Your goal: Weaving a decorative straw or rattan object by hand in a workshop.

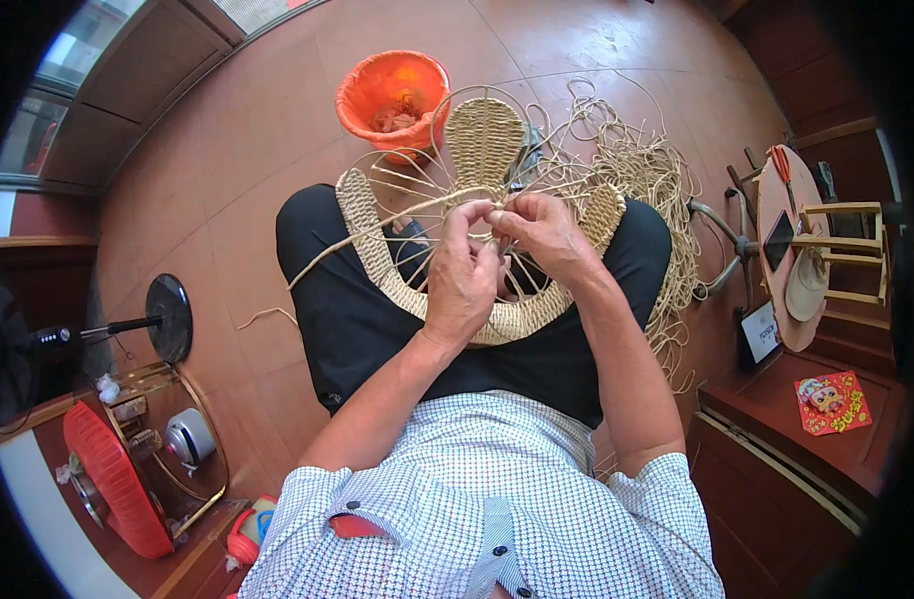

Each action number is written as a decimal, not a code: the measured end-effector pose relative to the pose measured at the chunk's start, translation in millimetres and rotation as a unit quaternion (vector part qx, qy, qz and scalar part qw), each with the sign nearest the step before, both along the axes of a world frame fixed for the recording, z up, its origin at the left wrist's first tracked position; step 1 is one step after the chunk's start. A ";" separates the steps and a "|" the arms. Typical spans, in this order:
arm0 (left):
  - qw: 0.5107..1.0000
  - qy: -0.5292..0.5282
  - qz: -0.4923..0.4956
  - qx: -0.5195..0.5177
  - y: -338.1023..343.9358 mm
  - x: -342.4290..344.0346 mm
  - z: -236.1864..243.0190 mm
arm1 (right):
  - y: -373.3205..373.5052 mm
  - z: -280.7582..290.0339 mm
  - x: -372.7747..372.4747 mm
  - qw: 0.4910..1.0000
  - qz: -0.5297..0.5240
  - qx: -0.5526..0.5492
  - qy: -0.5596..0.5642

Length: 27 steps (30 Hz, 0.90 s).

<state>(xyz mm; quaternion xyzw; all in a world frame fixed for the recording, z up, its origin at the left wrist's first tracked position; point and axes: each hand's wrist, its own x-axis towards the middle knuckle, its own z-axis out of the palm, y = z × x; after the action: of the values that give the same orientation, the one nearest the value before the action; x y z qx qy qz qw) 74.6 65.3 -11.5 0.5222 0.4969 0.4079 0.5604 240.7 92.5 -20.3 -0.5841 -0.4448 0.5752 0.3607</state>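
Across my lap lies a wickerwork piece: a U-shaped band [385, 262] of woven straw-coloured cord, a paddle-shaped woven panel [485, 140] at its far side, and thin spokes between. My left hand [461, 278] is over the middle, its fingers bent together around a cord. My right hand [545, 238] meets it from the right, thumb and fingertips pinched on the cord at the base of the panel. A thicker loose cord [355, 237] runs from the hands out to the left over my knee. The fingertips partly hide the exact crossing of the strands.
A large heap of loose cord [651, 185] lies on the floor to the right. An orange-lined bucket [357, 105] stands beyond my left knee. At left are a fan [169, 317] and a red round object [112, 479]; at right, a round-topped stool [791, 170] with scissors [782, 168].
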 end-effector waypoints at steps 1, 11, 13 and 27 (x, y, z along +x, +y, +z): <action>0.998 0.040 -0.005 0.054 0.7 1.1 0.0 | 0.7 -0.6 2.4 0.999 0.008 -0.035 0.022; 0.993 0.093 0.045 0.054 7.4 9.5 -4.6 | 2.4 -1.2 16.5 0.995 0.073 -0.054 0.035; 0.975 0.158 0.039 0.152 11.4 8.0 -6.9 | 2.6 0.2 16.4 0.995 0.069 -0.053 0.051; 0.897 0.371 -0.048 0.234 4.7 -27.4 -3.7 | -13.9 -4.6 -10.9 0.995 -0.037 0.083 -0.027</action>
<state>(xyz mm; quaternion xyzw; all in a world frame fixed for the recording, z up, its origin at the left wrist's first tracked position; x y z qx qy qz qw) 47.2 70.0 -15.1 0.7753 0.5329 0.2615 0.2157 229.9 78.7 -24.9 -0.5836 -0.4783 0.5066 0.4171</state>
